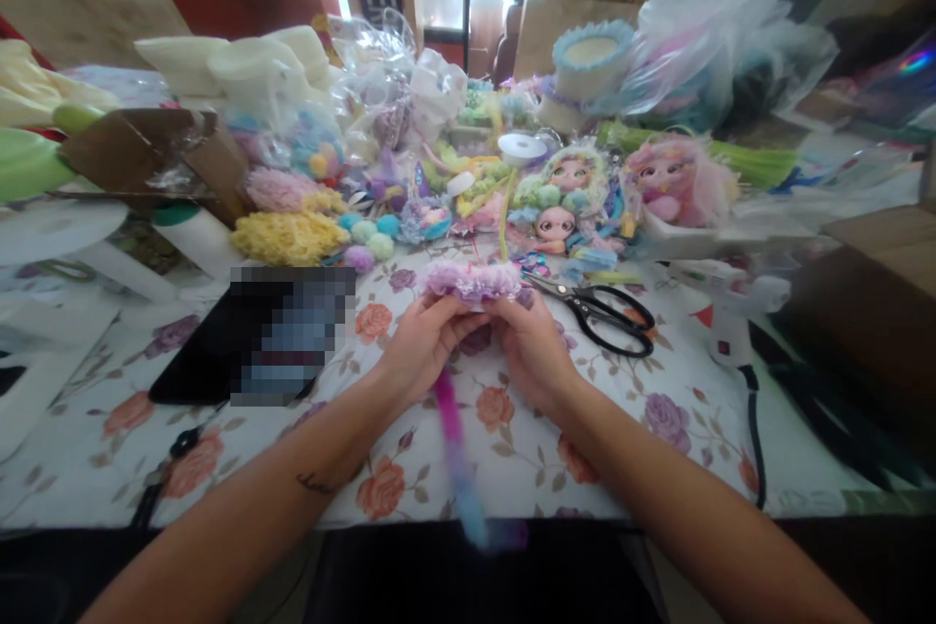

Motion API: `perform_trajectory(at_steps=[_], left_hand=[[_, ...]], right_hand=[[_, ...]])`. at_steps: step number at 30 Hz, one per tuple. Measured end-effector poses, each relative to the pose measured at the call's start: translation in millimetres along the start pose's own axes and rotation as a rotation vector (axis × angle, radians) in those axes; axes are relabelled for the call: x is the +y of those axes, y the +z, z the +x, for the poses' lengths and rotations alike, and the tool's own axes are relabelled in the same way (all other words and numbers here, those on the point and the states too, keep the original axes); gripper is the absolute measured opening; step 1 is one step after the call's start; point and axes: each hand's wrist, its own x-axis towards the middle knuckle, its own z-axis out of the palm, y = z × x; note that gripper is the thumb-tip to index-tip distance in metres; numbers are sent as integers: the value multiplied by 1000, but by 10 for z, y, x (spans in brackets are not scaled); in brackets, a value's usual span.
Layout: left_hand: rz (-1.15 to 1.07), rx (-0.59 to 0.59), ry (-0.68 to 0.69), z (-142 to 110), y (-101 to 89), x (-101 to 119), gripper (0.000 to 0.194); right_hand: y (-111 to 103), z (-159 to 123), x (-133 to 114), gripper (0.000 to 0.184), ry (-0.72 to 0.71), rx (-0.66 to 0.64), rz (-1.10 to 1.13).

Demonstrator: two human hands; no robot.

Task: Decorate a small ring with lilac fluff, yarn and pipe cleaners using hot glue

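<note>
A flower-printed cloth covers the surface (600, 468), crowded along its far side with craft supplies, among them clear plastic bags (717, 39), doll heads and yarn. A cardboard box (877, 283) stands at the right edge; a black tablet (212, 341), its screen partly blurred out, lies to the left. Black-handled scissors (596, 307) rest just beside the right hand (530, 341), blades toward the fluffy pink-lilac piece (472, 283). Held in both hands, that piece is above the middle of the cloth, in front of the doll heads. The left hand (428, 336) and the right pinch its near edge, thumbs close together, fingers curled beneath. A pink, lilac and blue strip (457, 453) hangs below the hands toward the near edge. Yellow yarn (289, 236) and small pompoms (371, 236) lie beyond the tablet.
</note>
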Motion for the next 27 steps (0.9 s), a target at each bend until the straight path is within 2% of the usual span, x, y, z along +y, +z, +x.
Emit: perform_trajectory(at_steps=[3,9,15,19,27], left_hand=[[-34,5,-21,31,-26,0,6],[-73,63,-42,34,-23,28,9],[-34,47,-25,17,-11,28,8],[-42,25,-11,7,-6,36,7],[-8,-23,0,-9,-5,16,7]], right_hand=[[-5,6,-12,32,51,35,51],[-2,-7,-41,29,59,2,51],[14,-14,-34,32,97,40,32],[38,-30,-59,31,110,-7,81],[50,-15,-88,15,102,-111,153]])
